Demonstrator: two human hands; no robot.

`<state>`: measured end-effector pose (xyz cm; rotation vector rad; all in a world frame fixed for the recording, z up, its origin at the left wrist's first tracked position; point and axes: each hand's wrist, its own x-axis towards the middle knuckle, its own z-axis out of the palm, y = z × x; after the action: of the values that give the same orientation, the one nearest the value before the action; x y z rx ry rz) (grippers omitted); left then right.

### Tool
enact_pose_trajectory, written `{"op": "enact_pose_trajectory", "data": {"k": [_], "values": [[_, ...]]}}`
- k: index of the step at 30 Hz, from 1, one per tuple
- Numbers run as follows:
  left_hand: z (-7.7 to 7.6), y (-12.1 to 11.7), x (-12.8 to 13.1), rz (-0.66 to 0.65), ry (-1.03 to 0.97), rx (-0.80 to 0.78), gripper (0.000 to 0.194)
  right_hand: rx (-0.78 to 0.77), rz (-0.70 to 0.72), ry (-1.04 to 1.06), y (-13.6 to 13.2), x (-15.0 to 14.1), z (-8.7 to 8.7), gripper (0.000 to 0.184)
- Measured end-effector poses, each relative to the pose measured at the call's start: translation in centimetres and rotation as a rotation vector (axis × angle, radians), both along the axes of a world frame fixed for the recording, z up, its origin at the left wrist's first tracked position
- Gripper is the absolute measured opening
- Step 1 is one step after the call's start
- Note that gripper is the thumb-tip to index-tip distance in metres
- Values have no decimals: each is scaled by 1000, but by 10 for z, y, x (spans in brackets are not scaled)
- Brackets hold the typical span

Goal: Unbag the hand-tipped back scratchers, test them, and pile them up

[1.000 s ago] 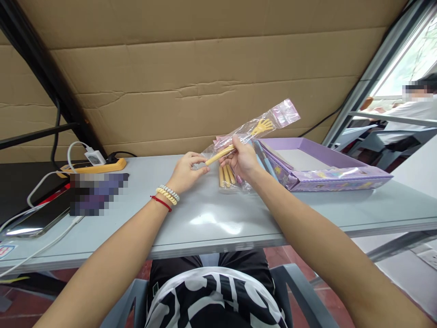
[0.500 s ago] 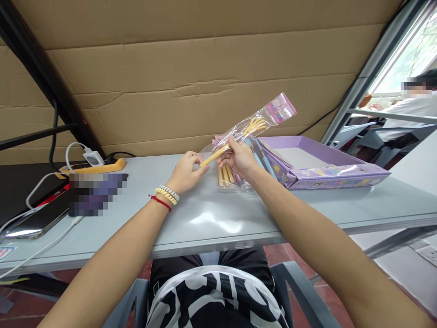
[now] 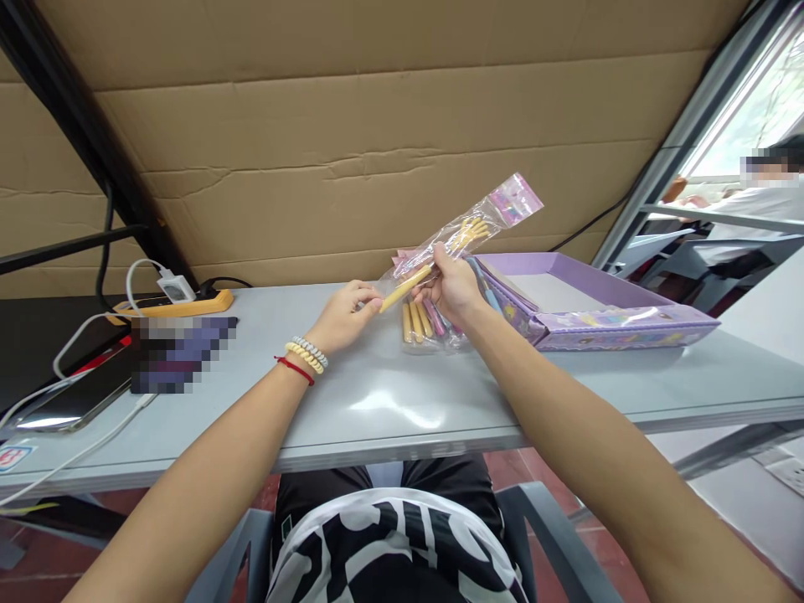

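A yellow stick with a small hand-shaped end (image 3: 407,289) lies slanted in a clear plastic bag with a pink-purple header (image 3: 516,201). My left hand (image 3: 348,314) is closed at the lower end of the stick, fingers pinching there. Farther up, my right hand (image 3: 453,286) grips the bagged stick between thumb and fingers. Beneath it on the desk lie more bagged sticks (image 3: 417,322) with yellow, pink and blue handles, partly hidden by my right hand. Beside them stands a shallow purple box (image 3: 621,328) with an open top.
The grey desk (image 3: 377,402) meets a cardboard wall (image 3: 377,117) at the back. At left are a yellow power strip (image 3: 182,308) with a white charger (image 3: 176,287), cables and a dark phone (image 3: 75,398). A person in white (image 3: 763,209) sits beyond the frame at right.
My right hand has moved slightly right and down along the bagged stick. The stick's lower end has shifted a little right, with my left hand following it.
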<state>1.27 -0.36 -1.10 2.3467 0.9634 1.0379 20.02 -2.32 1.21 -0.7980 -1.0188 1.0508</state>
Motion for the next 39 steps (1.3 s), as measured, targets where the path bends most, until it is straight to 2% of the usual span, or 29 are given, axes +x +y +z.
{"op": "enact_pose_trajectory", "data": {"k": [9, 12, 21, 26, 29, 31, 35, 39], "values": [[-3, 2, 1, -55, 48, -31, 22, 1, 14, -1, 0, -4, -2, 48], [-4, 5, 1, -36, 80, -12, 18, 18, -2, -16, -1, -6, -3, 49], [-4, 15, -7, 42, 149, -22, 15, 48, -280, 69, 8, 17, 6, 45], [-6, 10, -4, 20, 195, -57, 24, 25, -218, 79, 8, 17, 4, 44], [-8, 6, 1, -25, 215, -13, 36, 14, -154, 58, 6, 12, 2, 42], [-8, 5, 2, -60, 240, 27, 40, 19, -159, 73, 7, 12, 2, 42], [-3, 5, 0, -60, 248, 91, 42, -11, -295, 188, 12, 22, 4, 43], [4, 4, -8, -49, 248, 51, 46, -92, -433, 283, 17, 37, 8, 26]]}}
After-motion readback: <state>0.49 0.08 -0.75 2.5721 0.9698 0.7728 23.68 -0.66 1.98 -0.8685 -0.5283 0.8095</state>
